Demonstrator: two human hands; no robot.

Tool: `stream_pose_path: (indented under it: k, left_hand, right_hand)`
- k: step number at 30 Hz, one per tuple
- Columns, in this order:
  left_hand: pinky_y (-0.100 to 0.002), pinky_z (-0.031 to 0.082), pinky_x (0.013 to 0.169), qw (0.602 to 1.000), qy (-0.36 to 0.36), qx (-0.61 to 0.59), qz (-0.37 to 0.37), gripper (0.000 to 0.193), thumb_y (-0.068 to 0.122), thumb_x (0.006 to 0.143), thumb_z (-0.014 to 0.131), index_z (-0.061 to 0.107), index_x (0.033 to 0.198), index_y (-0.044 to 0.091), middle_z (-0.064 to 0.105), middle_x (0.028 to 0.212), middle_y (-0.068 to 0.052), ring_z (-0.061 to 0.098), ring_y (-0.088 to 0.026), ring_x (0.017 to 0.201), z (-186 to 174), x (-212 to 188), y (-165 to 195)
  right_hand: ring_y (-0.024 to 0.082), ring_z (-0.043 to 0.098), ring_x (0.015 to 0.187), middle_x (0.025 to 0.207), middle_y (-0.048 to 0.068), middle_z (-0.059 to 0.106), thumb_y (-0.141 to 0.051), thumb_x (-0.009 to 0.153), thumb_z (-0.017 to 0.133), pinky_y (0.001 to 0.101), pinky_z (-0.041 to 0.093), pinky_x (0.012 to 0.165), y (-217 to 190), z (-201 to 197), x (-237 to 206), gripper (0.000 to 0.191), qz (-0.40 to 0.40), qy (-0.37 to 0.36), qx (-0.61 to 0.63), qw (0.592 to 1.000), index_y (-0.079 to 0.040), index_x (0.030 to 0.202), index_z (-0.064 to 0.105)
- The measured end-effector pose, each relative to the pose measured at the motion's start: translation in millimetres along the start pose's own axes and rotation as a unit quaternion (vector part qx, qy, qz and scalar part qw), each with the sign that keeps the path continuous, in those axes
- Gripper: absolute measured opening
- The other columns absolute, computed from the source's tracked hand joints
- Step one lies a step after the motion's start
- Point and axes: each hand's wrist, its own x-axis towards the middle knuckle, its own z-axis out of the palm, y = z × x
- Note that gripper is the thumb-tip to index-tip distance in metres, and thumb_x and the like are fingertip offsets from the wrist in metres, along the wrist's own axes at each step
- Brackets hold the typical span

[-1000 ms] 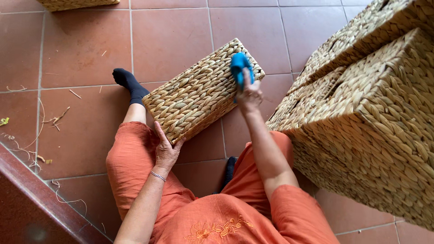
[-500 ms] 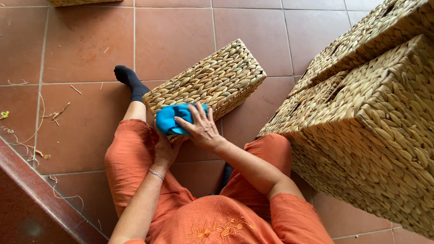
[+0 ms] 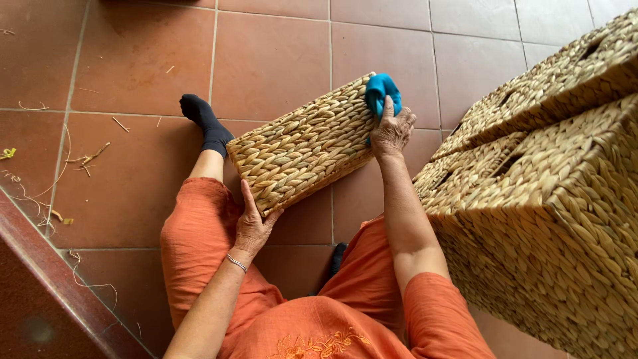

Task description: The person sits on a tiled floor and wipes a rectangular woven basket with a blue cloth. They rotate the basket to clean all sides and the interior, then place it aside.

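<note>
Terracotta floor tiles point(image 3: 272, 60) lie under a long woven straw basket point(image 3: 299, 149), slanting up to the right. The right hand point(image 3: 392, 129) presses a bright blue cloth point(image 3: 381, 90) at its far end; the left hand point(image 3: 252, 223), fingers spread, braces the near corner.

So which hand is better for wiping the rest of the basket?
Probably the right hand: it already presses the blue cloth on the woven basket's far end. The left hand braces the near corner.
</note>
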Motion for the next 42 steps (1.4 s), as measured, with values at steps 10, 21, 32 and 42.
stream_pose_path:
  k: [10, 21, 32, 42]
  left_hand:
    - [-0.045, 0.057, 0.09, 0.99, -0.003, 0.141, 0.001, 0.106, 0.042, 0.088, 0.079, 0.007, 0.161, 0.02, 0.065, 0.134, -0.023, 0.069, -0.038, 0.114, 11, 1, -16]
    - [-0.042, 0.059, 0.088, 0.998, 0.03, 0.037, 0.049, 0.116, 0.043, 0.092, 0.074, -0.012, 0.161, 0.005, 0.048, 0.149, -0.036, 0.064, -0.045, 0.118, 5, 3, -6]
    - [-0.047, 0.055, 0.096, 0.956, 0.049, 0.261, 0.123, 0.11, 0.033, 0.09, 0.071, -0.005, 0.167, 0.013, 0.064, 0.135, -0.022, 0.069, -0.037, 0.119, 28, -18, -50]
    - [-0.045, 0.057, 0.091, 1.0, -0.008, -0.003, 0.001, 0.115, 0.034, 0.092, 0.078, -0.009, 0.161, 0.004, 0.061, 0.139, -0.028, 0.066, -0.043, 0.117, 7, 2, -3]
  right_hand:
    - [0.03, 0.055, 0.099, 0.109, 0.014, 0.053, -0.013, 0.092, 0.059, 0.0439, 0.052, 0.075, -213, -90, -96, 0.046, -0.362, -0.062, 0.364, 0.856, -0.018, 0.138, 0.054]
    - [0.046, 0.06, 0.103, 0.118, 0.029, 0.061, -0.01, 0.081, 0.065, 0.0504, 0.056, 0.075, -15, 43, 22, 0.069, 0.028, -0.022, -0.045, 0.998, -0.018, 0.147, 0.05]
    - [0.03, 0.058, 0.099, 0.111, 0.014, 0.055, -0.015, 0.085, 0.061, 0.039, 0.054, 0.07, -197, -129, -123, 0.053, -0.364, -0.121, 0.366, 0.848, -0.017, 0.138, 0.055]
    - [0.035, 0.059, 0.099, 0.112, 0.016, 0.061, -0.018, 0.099, 0.072, 0.0501, 0.055, 0.083, 37, 9, -29, 0.053, 0.009, -0.011, 0.02, 1.0, -0.018, 0.149, 0.053]
